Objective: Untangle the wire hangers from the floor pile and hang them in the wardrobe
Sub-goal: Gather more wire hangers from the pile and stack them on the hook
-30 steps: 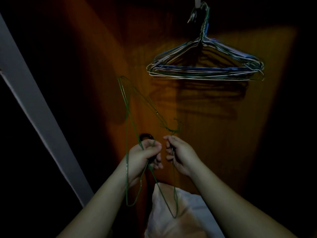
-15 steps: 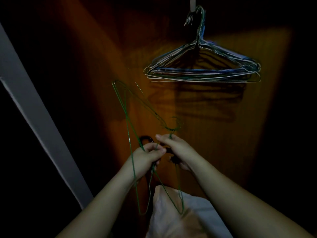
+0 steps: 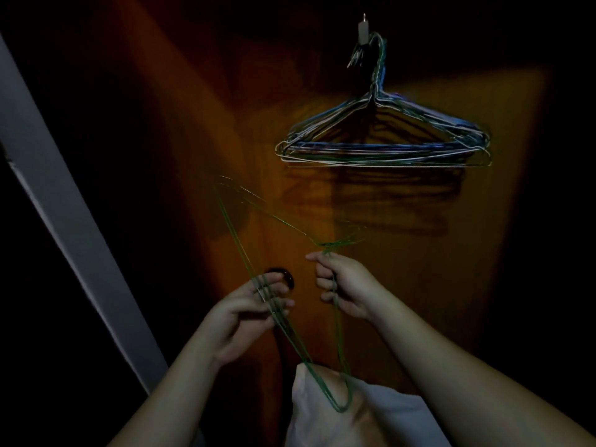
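A few thin green wire hangers [image 3: 240, 240] are tangled together in front of me, tilted on end. My right hand [image 3: 343, 288] grips them just below the twisted necks and hooks. My left hand [image 3: 245, 314] holds the long bottom wires, which cross its loosely curled fingers. Their lower corner hangs over a white pillow. Up right, several wire hangers [image 3: 383, 143] hang in a bunch from a small white hook [image 3: 363, 29] on the orange wooden wardrobe panel [image 3: 419, 285].
A white pillow [image 3: 371, 414] lies at the bottom between my forearms. A dark round knob [image 3: 283, 275] sits on the wood behind my left hand. A pale grey frame edge [image 3: 71, 233] slants down the left. The surroundings are very dark.
My hands have moved apart. The left hand's fingers have loosened around the bottom wires and the right hand has slid up to the necks. The view tilted, bringing the wall hook into sight.
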